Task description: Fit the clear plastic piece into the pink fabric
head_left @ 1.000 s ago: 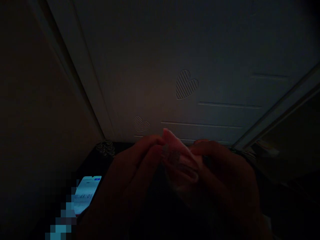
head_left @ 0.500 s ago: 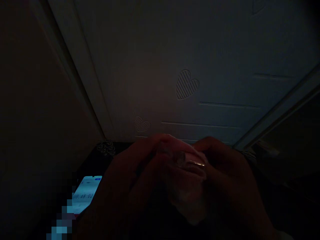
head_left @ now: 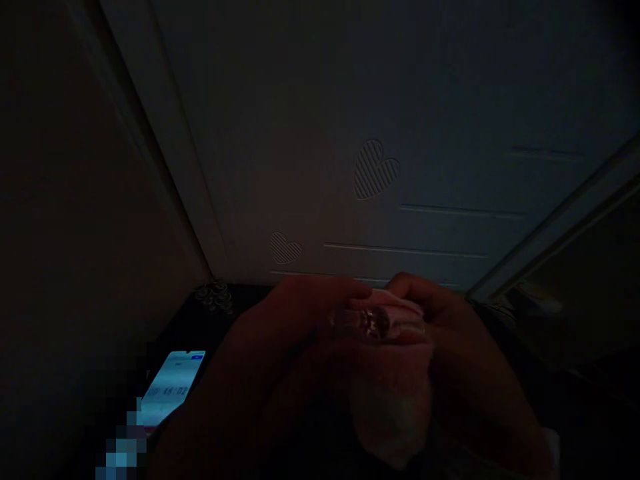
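In dim light, my left hand (head_left: pixel 295 323) and my right hand (head_left: pixel 450 333) come together low in the head view. Between them is a soft pinkish cloth (head_left: pixel 393 413), its lower end hanging down. A small shiny piece (head_left: pixel 375 322), metallic or glassy, lies in the fold of the cloth; its kind is too dark to make out. My left fingers are closed at the left end of this piece. The right fingers pinch the cloth around its other end. Much of both hands is lost in shadow.
A lit phone (head_left: pixel 175 387) showing timer-like digits lies at the lower left. Several small ring-shaped things (head_left: pixel 214 295) sit on the dark surface behind it. A pale panel (head_left: pixel 310 167) with embossed hearts rises behind my hands. Something pale (head_left: pixel 537 300) lies at the right.
The hands and cloth have shifted slightly right. My left fingers have moved further over the cloth, and more of the shiny piece shows near the middle.
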Tool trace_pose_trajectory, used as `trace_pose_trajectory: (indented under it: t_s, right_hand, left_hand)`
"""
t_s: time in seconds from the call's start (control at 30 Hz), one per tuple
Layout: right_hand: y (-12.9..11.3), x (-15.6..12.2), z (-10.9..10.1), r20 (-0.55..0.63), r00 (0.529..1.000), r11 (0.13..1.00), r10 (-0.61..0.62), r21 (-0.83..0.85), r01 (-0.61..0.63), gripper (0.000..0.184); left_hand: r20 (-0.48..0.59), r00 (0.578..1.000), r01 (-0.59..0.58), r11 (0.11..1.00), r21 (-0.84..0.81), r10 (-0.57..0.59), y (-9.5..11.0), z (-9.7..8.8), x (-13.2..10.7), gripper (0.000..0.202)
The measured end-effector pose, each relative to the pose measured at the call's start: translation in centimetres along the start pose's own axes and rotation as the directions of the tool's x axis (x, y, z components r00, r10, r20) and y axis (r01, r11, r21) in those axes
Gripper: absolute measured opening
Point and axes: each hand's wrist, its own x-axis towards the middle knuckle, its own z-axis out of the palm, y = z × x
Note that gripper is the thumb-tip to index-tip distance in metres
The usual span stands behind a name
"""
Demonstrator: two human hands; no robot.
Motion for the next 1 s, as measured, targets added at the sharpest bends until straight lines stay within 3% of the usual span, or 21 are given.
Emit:
trace_pose_trajectory:
  t_s: [0.07, 0.13, 0.27, 0.37, 0.57, 0.8, 1.0]
  right_hand:
    - [0.1, -0.1, -0.1, -0.003, 0.998, 0.997, -0.069, -0.018, 0.069, 0.011]
    - [0.1, -0.3, -0.1, -0.056, 0.975, 0.968, -0.217, -0.14, 0.207, 0.009]
    - [0.3, -1.0, 0.1, -0.112, 0.817, 0.713, -0.565, -0.565, 0.416, 0.003]
    - [0.3, -1.3, 0.3, -0.061, 0.737, 0.565, -0.673, -0.685, 0.459, 0.009]
    - [-0.1, -1.4, 0.3, 0.102, 0.743, 0.477, -0.661, -0.708, 0.521, 0.011]
    - [-0.2, -1.6, 0.6, 0.019, 0.767, 0.51, -0.642, -0.736, 0.446, 0.01]
    - [0.0, -1.4, 0.1, 0.002, 0.763, 0.556, -0.646, -0.684, 0.472, 0.01]
  left_hand:
    - [-0.009, 1.0, 0.004, 0.999, -0.052, -0.004, 0.3, 0.3, -0.1, 0.025]
    - [-0.109, 0.993, 0.036, 0.995, -0.09, -0.045, 0.4, 0.7, -0.3, 0.029]
    - [-0.278, 0.943, 0.175, 0.983, -0.054, -0.183, 0.2, 1.0, -0.4, 0.046]
    - [-0.314, 0.921, 0.227, 0.973, -0.042, -0.228, 0.1, 0.8, 0.0, 0.04]
    - [-0.213, 0.951, 0.214, 0.974, -0.072, -0.225, 0.3, 0.5, 0.4, 0.031]
    - [-0.176, 0.966, 0.172, 0.978, -0.121, -0.192, -0.3, 0.4, 0.1, 0.025]
    - [-0.111, 0.977, 0.16, 0.969, -0.19, -0.183, 0.1, 0.1, 0.2, 0.026]
